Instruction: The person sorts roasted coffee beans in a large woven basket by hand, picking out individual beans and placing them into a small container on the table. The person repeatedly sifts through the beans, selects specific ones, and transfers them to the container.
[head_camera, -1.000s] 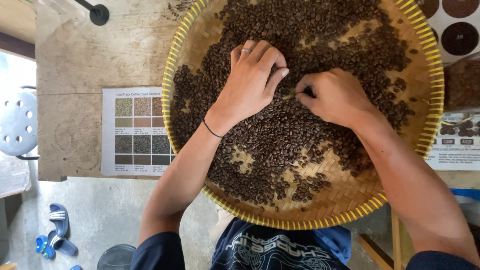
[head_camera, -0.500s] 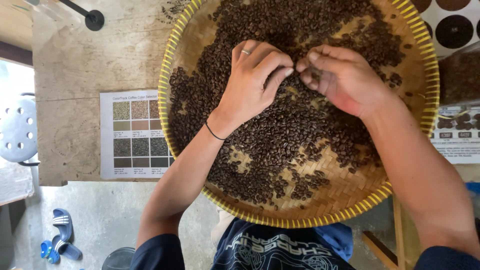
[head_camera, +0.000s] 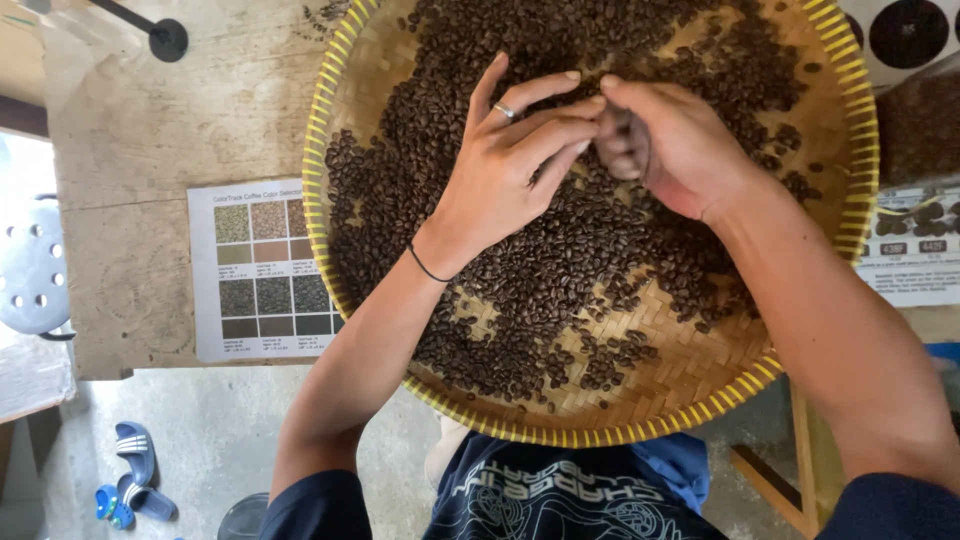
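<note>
View from the head camera, looking down. A round woven tray (head_camera: 700, 395) with a yellow rim rests on a worn wooden table (head_camera: 150, 130) and carries a bed of dark roasted coffee beans (head_camera: 560, 250). The left hand (head_camera: 505, 170), a ring on one finger and a dark band at the wrist, lies palm-down on the beans with its fingers (head_camera: 545, 135) loosely spread and slightly curled, their tips meeting the right hand (head_camera: 680, 140); no bean can be seen gripped in it. The right hand is cupped just beside those fingertips, its fingers (head_camera: 622, 140) curled inward and blurred — whether they pinch a bean cannot be told.

Most beans lie heaped beneath and beyond the fingers; nearer the person's body the weave shows bare, with only scattered clusters. Judged from this, the picking-through is partly done: the near strip looks worked over, while the thick mass under the hands remains — no separated pile is visible.

To the left of the left hand's fingers, a printed colour chart (head_camera: 265, 270) of bean shades lies flat on the table; blue sandals (head_camera: 135, 480) sit on the floor below.
</note>
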